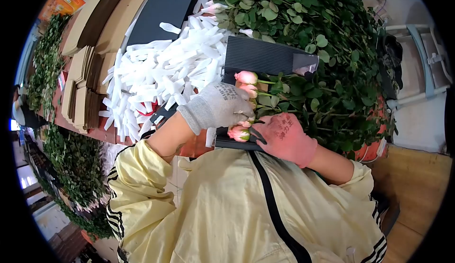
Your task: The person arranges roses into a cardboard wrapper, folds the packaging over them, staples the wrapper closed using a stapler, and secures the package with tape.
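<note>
Pink roses (246, 77) lie in a column on a black corrugated sheet (237, 142), heads to the left and leafy stems to the right. My left hand (222, 104), in a grey-white glove, bends over the middle of the column with its fingers closed at a rose head, which they partly cover. Just below and to the right, my right hand (284, 137) wears a reddish-pink glove with dark fingertips. Its fingers are curled in at the stem side of the nearest rose (239, 133). Exactly where the fingertips grip is partly hidden.
White foam net sleeves (166, 69) are heaped to the left. A ribbed black box (260, 54) with a clear end lies beyond the roses. Leafy rose stems (341, 64) pile up on the right. Cardboard pieces (85, 88) are stacked far left; a metal-framed chair (422, 64) stands far right.
</note>
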Available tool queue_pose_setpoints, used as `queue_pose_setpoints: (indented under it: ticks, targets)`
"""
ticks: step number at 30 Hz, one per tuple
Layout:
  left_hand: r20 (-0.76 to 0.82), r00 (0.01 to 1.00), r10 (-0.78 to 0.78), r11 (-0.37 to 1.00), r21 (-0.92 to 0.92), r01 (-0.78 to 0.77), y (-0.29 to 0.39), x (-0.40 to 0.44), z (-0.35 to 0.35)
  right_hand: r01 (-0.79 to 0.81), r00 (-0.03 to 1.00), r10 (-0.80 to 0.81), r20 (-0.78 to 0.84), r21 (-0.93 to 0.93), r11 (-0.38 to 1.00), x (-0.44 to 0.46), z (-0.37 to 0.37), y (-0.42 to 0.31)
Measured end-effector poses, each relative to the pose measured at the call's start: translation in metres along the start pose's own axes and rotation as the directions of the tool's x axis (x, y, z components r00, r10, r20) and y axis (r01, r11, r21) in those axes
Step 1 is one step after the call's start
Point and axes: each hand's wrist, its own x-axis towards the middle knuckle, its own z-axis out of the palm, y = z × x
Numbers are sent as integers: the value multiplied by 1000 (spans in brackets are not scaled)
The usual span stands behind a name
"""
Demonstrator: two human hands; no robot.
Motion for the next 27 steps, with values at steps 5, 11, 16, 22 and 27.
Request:
queue_pose_setpoints:
  ticks: [5,11,16,22,27]
  targets:
    - [-46,999,16,1000,17,-15,2,-4,5,-59,985,51,163,42,997,6,2,1]
    - [-146,934,-325,932,117,343,81,-41,4,-55,950,31,311,69,996,7,-7,5]
    - [-179,889,-422,902,12,431,86,-53,17,-44,999,45,-2,125,991,-4,-3,4]
    - [-210,877,-431,898,-9,440,87,-53,22,-161,971,164,-174,32,986,-15,-7,11]
    - [-222,877,-425,903,-37,428,86,-53,23,-118,990,105,-99,-136,984,-8,10,8]
